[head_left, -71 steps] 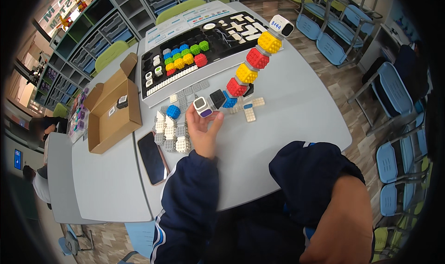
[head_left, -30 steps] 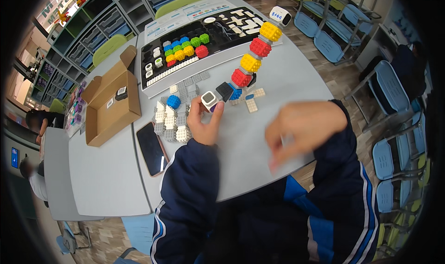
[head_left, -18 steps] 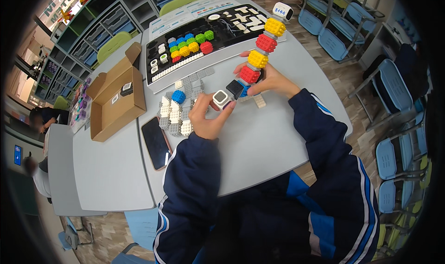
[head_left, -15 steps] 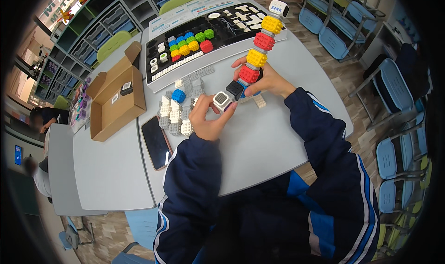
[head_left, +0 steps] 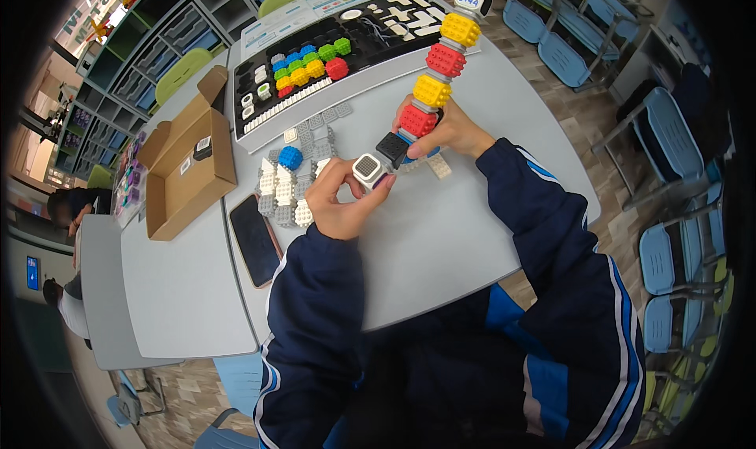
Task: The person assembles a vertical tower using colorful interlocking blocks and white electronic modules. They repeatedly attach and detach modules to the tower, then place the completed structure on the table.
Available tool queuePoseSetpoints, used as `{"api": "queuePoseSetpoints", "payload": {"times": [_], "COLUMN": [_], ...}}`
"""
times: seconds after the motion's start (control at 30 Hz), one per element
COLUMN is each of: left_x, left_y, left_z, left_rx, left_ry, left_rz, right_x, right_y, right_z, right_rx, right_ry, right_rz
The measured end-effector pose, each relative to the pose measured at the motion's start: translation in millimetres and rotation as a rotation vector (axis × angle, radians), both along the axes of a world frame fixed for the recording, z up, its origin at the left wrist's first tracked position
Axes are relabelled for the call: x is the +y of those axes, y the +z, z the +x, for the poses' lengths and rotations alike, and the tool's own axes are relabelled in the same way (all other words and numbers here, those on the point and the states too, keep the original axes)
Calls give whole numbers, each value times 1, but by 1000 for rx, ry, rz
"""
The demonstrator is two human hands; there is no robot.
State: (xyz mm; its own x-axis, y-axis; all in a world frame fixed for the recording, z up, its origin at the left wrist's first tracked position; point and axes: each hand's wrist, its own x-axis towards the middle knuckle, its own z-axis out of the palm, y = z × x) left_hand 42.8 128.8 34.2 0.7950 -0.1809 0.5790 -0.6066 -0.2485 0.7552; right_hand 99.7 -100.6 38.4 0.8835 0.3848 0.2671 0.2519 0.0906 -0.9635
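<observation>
My right hand is wrapped round the lower part of a long chain of studded building blocks. Red and yellow blocks alternate up the chain, joined by grey connectors, and a white block with handwriting caps its far end. At the near end a black block links to a white cube with a dark grid face. Thumb and fingers of my left hand pinch that cube. Blue parts show partly beneath my right fingers. Flat light pieces lie on the table under the right hand.
Left of my hands are grey and white studded blocks, a blue block and a phone. An open cardboard box stands farther left. A kit tray of coloured blocks lies behind. Chairs line the right.
The view has shifted slightly, so the table things appear a little farther left. Both hands keep their hold on the block chain, which has barely changed its pose.
</observation>
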Motion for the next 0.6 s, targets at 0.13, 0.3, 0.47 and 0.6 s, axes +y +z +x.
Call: {"api": "queuePoseSetpoints", "payload": {"times": [0.13,0.3,0.47,0.6], "left_x": [3,4,7,6], "left_y": [1,7,8,10], "left_z": [1,1,3,6], "left_rx": [55,84,100,90], "left_ry": [-46,-75,-70,-39], "left_rz": [-43,-36,21,78], "right_x": [2,1,0,0], "right_y": [-1,-1,-2,-1], "right_z": [1,0,2,1], "right_rx": [8,-8,-18,-14], "right_ry": [-3,23,22,-14], "right_rz": [-8,-5,-11,4]}}
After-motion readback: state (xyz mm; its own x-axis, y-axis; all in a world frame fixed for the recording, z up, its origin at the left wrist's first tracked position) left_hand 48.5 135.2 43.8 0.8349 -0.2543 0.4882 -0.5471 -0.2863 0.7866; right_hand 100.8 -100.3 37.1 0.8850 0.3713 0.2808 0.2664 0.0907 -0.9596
